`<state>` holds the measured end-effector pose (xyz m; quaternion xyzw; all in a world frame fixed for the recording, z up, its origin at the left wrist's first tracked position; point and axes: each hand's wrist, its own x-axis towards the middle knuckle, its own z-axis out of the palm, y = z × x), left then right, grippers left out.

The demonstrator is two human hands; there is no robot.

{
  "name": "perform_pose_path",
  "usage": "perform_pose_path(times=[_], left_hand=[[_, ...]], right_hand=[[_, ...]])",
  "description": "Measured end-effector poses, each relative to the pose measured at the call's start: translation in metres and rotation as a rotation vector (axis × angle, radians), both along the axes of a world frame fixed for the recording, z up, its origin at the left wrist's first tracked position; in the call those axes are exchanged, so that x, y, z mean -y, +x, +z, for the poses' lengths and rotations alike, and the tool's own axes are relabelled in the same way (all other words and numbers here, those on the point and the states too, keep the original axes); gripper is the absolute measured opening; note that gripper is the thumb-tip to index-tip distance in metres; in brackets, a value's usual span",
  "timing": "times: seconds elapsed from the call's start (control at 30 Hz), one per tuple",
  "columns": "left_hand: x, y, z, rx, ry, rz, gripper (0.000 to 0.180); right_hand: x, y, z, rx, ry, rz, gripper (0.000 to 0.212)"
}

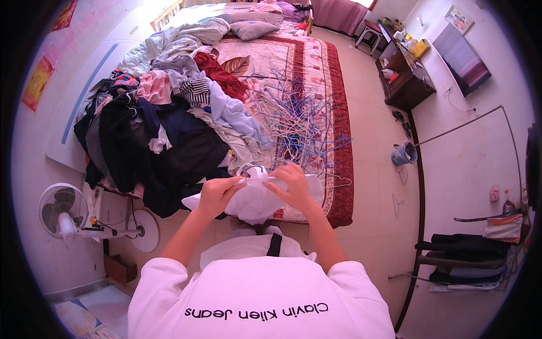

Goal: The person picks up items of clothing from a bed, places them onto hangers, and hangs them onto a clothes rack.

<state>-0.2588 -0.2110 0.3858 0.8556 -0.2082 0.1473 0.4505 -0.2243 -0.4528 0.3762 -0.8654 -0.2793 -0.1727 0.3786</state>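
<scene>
A white shirt (254,202) hangs spread between my hands at the near edge of the bed. At its neck, a thin dark curve like a hanger hook (246,168) shows; most of that hanger is hidden by cloth. My left hand (219,195) pinches the left side of the collar, fingers closed. On the right side, my right hand (291,183) is closed on the cloth by the neckline. Just beyond lies a tangled heap of blue, white and pink hangers (293,116). To the left is a large pile of clothes (164,121), dark nearest me, paler farther back.
The bed (340,141) has a red-edged patterned cover, with a pillow (254,29) at the far end. A white fan (65,212) lies tilted at the left. On the right are a blue bin (403,153), a desk (409,85) and a rack with dark clothes (463,248).
</scene>
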Motion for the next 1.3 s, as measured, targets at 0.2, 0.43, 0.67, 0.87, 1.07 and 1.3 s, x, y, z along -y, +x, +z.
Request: perform_pose_path(times=[0.2,0.43,0.67,0.87,1.07,1.3], left_hand=[[-0.010,0.015,0.033,0.201,0.210,0.021,0.024],[-0.065,0.023,0.014,0.056,0.245,0.174,0.020],[-0.066,0.030,0.013,-0.006,0.391,0.095,0.020],[-0.107,0.035,-0.002,-0.143,0.430,0.493,0.023],[-0.062,0.047,0.025,0.162,0.235,0.227,0.045],[-0.026,0.059,0.029,0.056,0.235,0.011,0.016]], right_hand=[[0.022,0.003,-0.006,-0.448,0.269,0.046,0.014],[0.059,0.011,0.010,-0.466,0.471,-0.035,0.013],[0.084,0.036,0.000,-0.360,0.403,-0.146,0.012],[0.122,0.037,-0.001,-0.464,0.671,-0.284,0.011],[0.089,0.039,0.004,-0.485,0.624,-0.157,0.012],[0.074,0.038,0.022,-0.369,0.382,-0.131,0.009]])
